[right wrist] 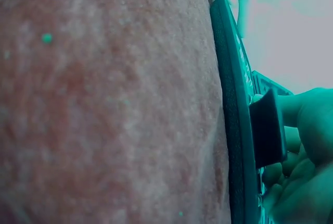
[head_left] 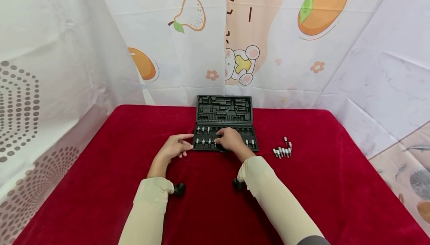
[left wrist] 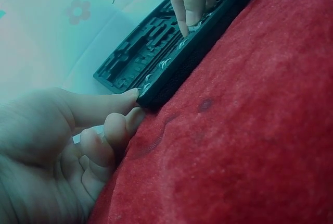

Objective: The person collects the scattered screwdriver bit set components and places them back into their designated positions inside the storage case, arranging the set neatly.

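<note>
A black molded tool case (head_left: 224,109) lies with its lid up at the back of the table. Short silver bit sockets (head_left: 203,141) with dark tips stand in rows in its lower half. My right hand (head_left: 231,139) is over that half, and its fingertips pinch a bit socket (left wrist: 194,27) at the front row. The palm side is partly hidden in the head view. My left hand (head_left: 174,146) rests at the case's left end. Its extended fingers touch the front left corner (left wrist: 143,99), while the other fingers hang loosely bent.
A loose group of several bit sockets (head_left: 282,151) lies on the red cloth (head_left: 309,185) to the right of the case. A printed curtain (head_left: 268,69) hangs behind the table. A black tab (right wrist: 269,130) sticks out from the case's front.
</note>
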